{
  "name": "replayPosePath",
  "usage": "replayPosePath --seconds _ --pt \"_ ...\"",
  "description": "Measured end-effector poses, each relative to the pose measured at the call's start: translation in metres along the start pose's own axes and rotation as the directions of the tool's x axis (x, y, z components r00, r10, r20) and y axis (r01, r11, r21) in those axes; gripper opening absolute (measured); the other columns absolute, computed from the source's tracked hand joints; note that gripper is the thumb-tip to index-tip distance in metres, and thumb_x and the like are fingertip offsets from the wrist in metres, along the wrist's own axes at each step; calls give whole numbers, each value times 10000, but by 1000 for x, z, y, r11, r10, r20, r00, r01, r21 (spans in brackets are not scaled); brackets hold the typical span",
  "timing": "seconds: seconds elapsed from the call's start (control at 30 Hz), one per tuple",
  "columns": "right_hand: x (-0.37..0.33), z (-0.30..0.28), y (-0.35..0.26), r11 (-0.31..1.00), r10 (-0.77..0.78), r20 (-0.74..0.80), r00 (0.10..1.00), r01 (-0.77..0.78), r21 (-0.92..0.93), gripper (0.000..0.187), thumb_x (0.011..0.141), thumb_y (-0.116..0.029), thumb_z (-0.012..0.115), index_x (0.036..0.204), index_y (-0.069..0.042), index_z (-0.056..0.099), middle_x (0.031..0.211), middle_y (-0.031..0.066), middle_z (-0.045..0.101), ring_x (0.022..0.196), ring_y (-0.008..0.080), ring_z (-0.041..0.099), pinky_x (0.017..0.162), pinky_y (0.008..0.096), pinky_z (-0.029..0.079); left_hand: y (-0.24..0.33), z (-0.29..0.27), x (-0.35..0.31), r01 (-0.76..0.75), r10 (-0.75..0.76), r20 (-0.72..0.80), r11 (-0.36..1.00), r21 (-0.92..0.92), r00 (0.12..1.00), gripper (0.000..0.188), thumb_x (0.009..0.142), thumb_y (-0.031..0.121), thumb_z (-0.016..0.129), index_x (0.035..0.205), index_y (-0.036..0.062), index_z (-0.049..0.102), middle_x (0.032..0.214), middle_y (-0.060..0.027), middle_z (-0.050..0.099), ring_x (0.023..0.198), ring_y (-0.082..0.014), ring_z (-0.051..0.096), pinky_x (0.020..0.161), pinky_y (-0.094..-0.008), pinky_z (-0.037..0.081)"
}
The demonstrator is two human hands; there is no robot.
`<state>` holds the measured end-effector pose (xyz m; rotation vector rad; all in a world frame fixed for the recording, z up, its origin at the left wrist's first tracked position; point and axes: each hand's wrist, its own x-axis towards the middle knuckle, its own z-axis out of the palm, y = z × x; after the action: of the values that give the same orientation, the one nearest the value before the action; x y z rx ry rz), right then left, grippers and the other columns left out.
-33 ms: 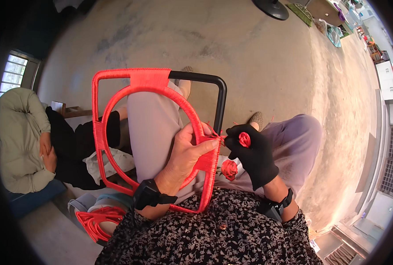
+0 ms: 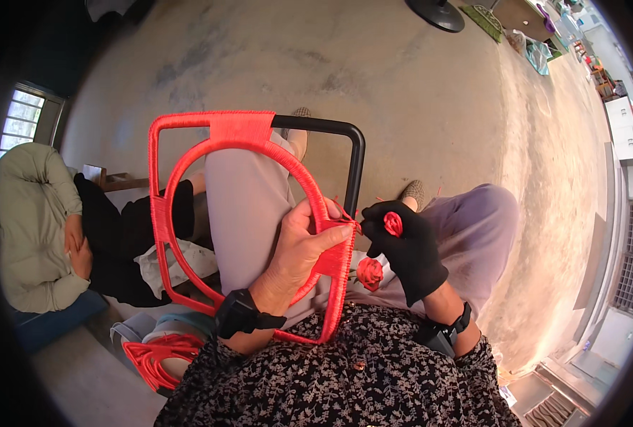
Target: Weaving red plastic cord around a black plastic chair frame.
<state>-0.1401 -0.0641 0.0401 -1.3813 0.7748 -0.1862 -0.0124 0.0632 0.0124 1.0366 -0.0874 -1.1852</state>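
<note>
A rounded rectangular frame with a ring inside it rests across my lap. Red cord is wound over most of it; the upper right bar shows bare black. My bare left hand grips the wrapped right side, thumb pressed on top near where the winding stops. My right hand, in a black glove, is closed around a small bundle of red cord just right of that bar. A strand seems to run from there to the frame. Below hangs another coiled red bundle.
At the left a seated person in a green top has hands folded. Beside my left hip lies a heap of red-wrapped pieces. A black round base and a green broom head stand on the concrete floor ahead.
Almost nothing differs. The gloved right hand and its cord bundle have shifted very slightly; the frame and my left hand stay in place.
</note>
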Motion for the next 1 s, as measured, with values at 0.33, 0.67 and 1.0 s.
replayPosePath --seconds 0.33,0.67,1.0 --pt "4 -1 0 962 147 30 989 -150 229 191 919 -135 614 1043 11 605 836 59 651 605 124 608 545 245 494 -6 -6 3 -1 0 67 1000 16 998 212 807 -2 689 911 67 517 881 -27 590 760 -100 600 672 -236 501" --pt "-1 3 6 994 -44 28 999 41 100 199 832 -111 712 975 -11 615 832 38 651 669 95 607 577 242 499 -1 -1 1 -7 9 45 999 -37 999 217 813 -29 674 923 73 517 925 -29 592 818 -107 605 727 -237 504" --pt "6 15 -8 863 -336 -99 937 265 -429 301 744 -224 787 875 -19 609 710 79 633 640 154 619 605 291 486 -5 -5 2 -18 21 77 999 -34 997 206 795 -62 668 877 64 528 923 -24 587 815 -108 604 743 -254 515"
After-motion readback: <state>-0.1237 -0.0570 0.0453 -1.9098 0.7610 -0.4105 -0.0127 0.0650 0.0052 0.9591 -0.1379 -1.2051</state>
